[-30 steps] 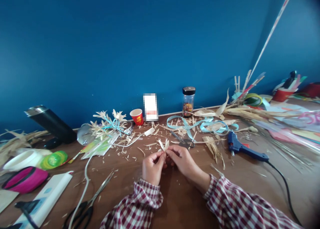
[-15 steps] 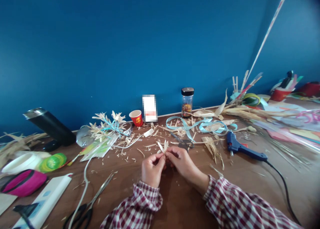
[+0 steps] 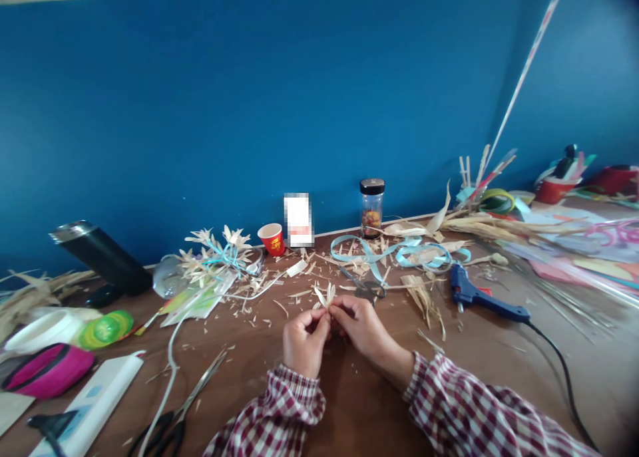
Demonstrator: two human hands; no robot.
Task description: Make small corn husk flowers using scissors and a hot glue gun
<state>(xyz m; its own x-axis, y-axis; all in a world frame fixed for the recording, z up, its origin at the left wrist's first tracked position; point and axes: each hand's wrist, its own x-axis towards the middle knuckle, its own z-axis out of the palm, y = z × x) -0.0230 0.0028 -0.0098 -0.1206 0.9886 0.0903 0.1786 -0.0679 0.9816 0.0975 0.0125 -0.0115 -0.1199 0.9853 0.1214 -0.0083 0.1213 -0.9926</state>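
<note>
A small pale husk flower [image 3: 325, 296] with pointed petals stands up between my fingertips over the middle of the table. My left hand [image 3: 303, 340] pinches its base from the left, and my right hand [image 3: 363, 324] pinches it from the right, the two thumbs almost touching. My fingers hide the flower's lower end. Beyond my hands lie husk scraps [image 3: 298, 291] and a pair of dark-handled scissors [image 3: 370, 289]. Several finished-looking husk flowers [image 3: 217, 254], tied with blue ribbon, rest to the back left.
Black-handled scissors [image 3: 187, 404] and a white power strip [image 3: 94, 404] lie at front left. On the right is a blue glue gun [image 3: 486, 301] with its cord. A red paper cup [image 3: 272, 239], a lidded glass jar [image 3: 372, 207] and loose blue ribbon [image 3: 369, 251] stand or lie along the back.
The camera view has tilted up slightly, so the scene sits a little lower. Both hands keep their pinch on the husk flower, with hardly any movement.
</note>
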